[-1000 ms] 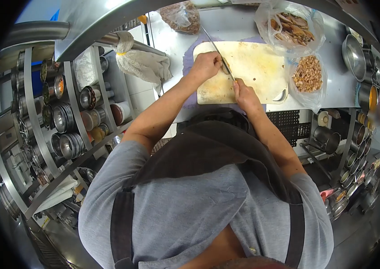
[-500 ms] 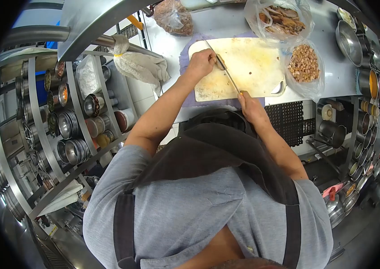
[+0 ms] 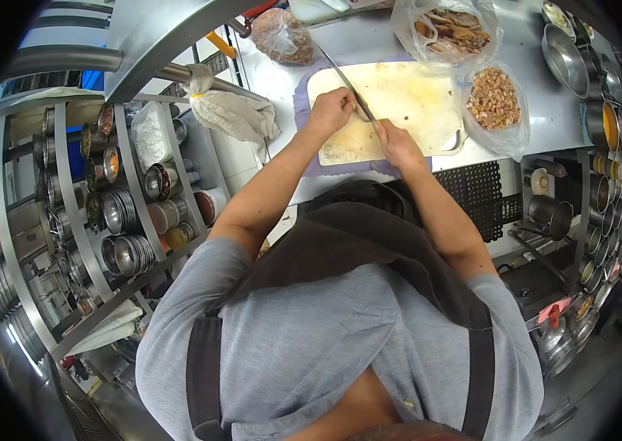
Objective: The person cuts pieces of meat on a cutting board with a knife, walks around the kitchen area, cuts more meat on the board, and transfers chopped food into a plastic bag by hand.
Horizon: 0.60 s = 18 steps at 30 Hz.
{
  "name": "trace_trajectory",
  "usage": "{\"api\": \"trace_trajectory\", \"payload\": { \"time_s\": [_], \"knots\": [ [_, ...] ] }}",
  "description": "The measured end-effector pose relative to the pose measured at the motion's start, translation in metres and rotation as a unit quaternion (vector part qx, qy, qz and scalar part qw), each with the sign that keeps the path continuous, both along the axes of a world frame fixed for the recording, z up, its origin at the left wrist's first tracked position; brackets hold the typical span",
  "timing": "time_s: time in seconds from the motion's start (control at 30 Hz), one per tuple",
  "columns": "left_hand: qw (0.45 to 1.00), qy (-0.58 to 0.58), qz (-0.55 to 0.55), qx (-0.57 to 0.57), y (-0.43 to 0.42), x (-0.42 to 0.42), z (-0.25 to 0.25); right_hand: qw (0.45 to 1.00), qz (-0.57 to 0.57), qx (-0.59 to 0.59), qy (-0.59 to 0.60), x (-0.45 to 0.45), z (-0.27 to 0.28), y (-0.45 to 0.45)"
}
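My right hand is closed round the handle of a long knife. The blade slants up and left over a cream cutting board, its tip reaching past the board's far edge. Right beside the blade, my left hand is closed with bent fingers on a small brown piece of meat, mostly hidden by the fingers and knife. Small crumbs dot the board, which lies on a purple cloth. Beyond the board, a plastic bag holds brown meat strips; to its right, another bag holds diced meat.
A tied bag of minced-looking food sits at the back left of the steel table. A whitish towel hangs from a rail at left. Metal bowls stand at right. Shelves with stacked bowls flank my left side.
My right hand has moved forward and left with the knife, pushing the blade farther past the board's far edge. The left hand has stayed nearly in place, shifting slightly nearer me.
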<state>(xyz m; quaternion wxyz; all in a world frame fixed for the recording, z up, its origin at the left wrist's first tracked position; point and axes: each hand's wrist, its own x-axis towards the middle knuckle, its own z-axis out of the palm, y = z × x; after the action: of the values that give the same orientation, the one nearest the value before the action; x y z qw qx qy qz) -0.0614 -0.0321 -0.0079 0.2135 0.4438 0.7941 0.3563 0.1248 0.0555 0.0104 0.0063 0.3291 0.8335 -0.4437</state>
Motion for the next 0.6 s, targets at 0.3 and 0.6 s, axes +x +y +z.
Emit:
{"api": "trace_trajectory", "payload": {
  "time_s": [0.3, 0.6],
  "knots": [
    [0.996, 0.046, -0.013, 0.073, -0.003, 0.005, 0.009, 0.999, 0.007, -0.026, -0.044, 0.055, 0.043, -0.01],
    [0.997, 0.028, -0.002, 0.075, -0.006, 0.007, 0.008, 0.995, 0.044, -0.049, -0.08, 0.055, 0.047, -0.001]
  ]
}}
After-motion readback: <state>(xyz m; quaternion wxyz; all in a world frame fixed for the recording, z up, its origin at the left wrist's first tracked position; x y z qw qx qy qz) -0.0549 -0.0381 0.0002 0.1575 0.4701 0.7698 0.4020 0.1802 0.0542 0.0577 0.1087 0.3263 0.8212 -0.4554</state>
